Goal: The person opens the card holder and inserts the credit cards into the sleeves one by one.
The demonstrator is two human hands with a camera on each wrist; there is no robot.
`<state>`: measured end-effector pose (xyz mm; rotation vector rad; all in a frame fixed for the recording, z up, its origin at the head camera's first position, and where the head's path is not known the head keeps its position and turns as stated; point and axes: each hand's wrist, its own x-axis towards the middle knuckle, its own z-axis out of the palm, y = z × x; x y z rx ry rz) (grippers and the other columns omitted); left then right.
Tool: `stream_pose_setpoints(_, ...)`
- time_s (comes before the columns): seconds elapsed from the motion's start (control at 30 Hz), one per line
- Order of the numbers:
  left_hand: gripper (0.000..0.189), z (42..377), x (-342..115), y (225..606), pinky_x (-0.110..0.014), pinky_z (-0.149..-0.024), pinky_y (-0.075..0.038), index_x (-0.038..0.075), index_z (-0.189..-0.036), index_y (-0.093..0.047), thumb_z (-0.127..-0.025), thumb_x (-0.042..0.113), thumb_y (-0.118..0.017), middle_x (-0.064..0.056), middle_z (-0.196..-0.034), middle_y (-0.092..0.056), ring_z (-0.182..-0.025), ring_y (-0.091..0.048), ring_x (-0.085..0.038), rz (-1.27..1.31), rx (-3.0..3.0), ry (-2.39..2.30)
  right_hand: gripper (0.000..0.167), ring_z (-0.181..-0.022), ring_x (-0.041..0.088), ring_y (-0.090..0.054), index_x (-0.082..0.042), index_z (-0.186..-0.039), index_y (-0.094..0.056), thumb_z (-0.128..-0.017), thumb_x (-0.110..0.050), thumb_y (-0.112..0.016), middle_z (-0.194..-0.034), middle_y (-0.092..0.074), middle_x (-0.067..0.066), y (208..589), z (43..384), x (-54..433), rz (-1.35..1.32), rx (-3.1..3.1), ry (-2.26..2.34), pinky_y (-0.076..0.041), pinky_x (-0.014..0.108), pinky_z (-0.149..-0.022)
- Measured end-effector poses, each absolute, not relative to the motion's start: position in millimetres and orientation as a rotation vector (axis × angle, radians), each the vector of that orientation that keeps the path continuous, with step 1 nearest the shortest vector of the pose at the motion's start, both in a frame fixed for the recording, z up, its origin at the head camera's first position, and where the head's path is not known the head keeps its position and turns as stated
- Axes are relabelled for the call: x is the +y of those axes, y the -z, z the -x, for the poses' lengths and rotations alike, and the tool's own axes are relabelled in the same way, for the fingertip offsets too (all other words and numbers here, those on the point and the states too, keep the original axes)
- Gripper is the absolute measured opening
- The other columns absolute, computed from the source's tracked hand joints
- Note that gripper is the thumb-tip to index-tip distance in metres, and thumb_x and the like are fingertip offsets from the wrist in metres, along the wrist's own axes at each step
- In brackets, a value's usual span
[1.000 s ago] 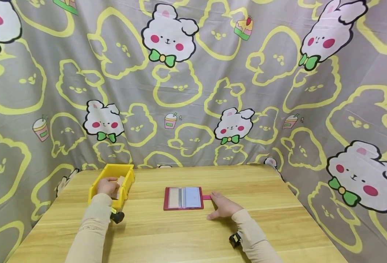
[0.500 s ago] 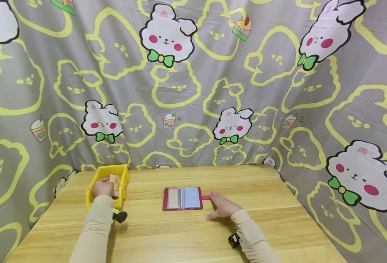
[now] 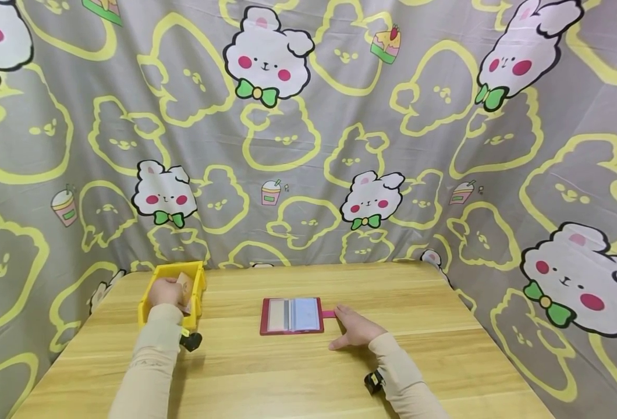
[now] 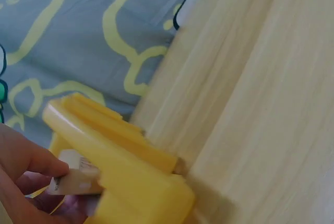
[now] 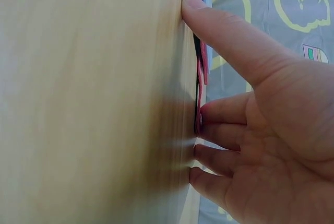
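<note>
across the wooden table [image 3: 266,372], the yellow bin [image 4: 141,182] has slid slightly left since a second ago. right of it, the red card holder [image 3: 291,316] lies open; the right hand [image 3: 360,329], fingers loosely spread, touches its pink strap [image 3: 329,314]. inside the bin, the left hand [image 3: 165,293] pinches a beige card [image 4: 78,179]; the step looks like picking it out; the next move calls for a steady lift upward.

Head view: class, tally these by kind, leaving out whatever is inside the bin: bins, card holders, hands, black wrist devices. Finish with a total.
Bin: 1
Card holder: 1
Hands: 2, left hand and right hand
Wrist devices: 2
Total: 6
</note>
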<state>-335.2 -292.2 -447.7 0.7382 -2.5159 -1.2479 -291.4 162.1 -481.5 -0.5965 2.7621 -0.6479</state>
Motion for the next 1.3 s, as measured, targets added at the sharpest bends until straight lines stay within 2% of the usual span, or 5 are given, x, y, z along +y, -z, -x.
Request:
stream_pose_setpoints(0.13, 0.041, 335.4, -294.4, 439.1, -0.049, -0.091, -0.049, -0.006, -0.124, -0.061, -0.090, 0.007, -0.043, -0.030, -0.128, -0.056, -0.114, -0.051, -0.045, -0.741, -2.500, 1.297, 0.099, -0.145, 0.044, -0.026, 0.012, -0.145, -0.033, -0.074, -0.035, -0.084, -0.155, -0.027, 0.030, 480.7, 291.8, 161.7, 0.598, 2.765, 0.641, -0.024, 0.053, -0.120)
stream_pose_setpoints(0.33, 0.045, 334.2, -301.7, 424.6, -0.031, -0.049, -0.043, -0.004, -0.125, -0.061, -0.082, 0.001, -0.047, -0.030, -0.120, -0.058, -0.075, -0.053, -0.032, -0.685, -2.461, 1.409, 0.098, -0.144, 0.044, -0.027, 0.012, -0.145, -0.033, -0.075, -0.035, -0.084, -0.155, -0.028, 0.030, 480.4, 290.3, 161.3, 0.598, 2.769, 0.634, -0.025, 0.053, -0.120)
stream_pose_setpoints(0.63, 0.046, 320.2, -294.1, 397.3, -0.026, -0.055, -0.048, 0.000, -0.127, -0.059, -0.083, 0.003, -0.049, -0.005, -0.092, -0.058, -0.069, -0.053, -0.017, -0.585, -2.296, 1.582, 0.097, -0.144, 0.045, -0.027, 0.013, -0.144, -0.034, -0.075, -0.034, -0.083, -0.154, -0.029, 0.030, 480.4, 291.1, 162.2, 0.609, 2.777, 0.615, -0.025, 0.054, -0.119)
stream_pose_setpoints(0.93, 0.037, 312.2, -261.0, 388.1, -0.020, -0.060, -0.056, -0.005, -0.124, -0.056, -0.088, 0.003, -0.053, 0.001, -0.090, -0.057, -0.068, -0.056, -0.003, -0.497, -2.119, 1.832, 0.099, -0.145, 0.044, -0.026, 0.012, -0.145, -0.033, -0.075, -0.035, -0.083, -0.155, -0.027, 0.030, 481.4, 290.8, 162.2, 0.599, 2.767, 0.626, -0.024, 0.053, -0.120)
stream_pose_setpoints(1.3, 0.035, 308.7, -209.2, 407.7, -0.022, -0.064, -0.057, -0.009, -0.122, -0.050, -0.088, 0.000, -0.053, -0.005, -0.096, -0.056, -0.078, -0.057, -0.009, -0.344, -2.074, 2.058, 0.098, -0.144, 0.044, -0.027, 0.012, -0.145, -0.032, -0.076, -0.035, -0.083, -0.155, -0.028, 0.030, 479.8, 291.2, 162.7, 0.608, 2.770, 0.623, -0.025, 0.053, -0.119)
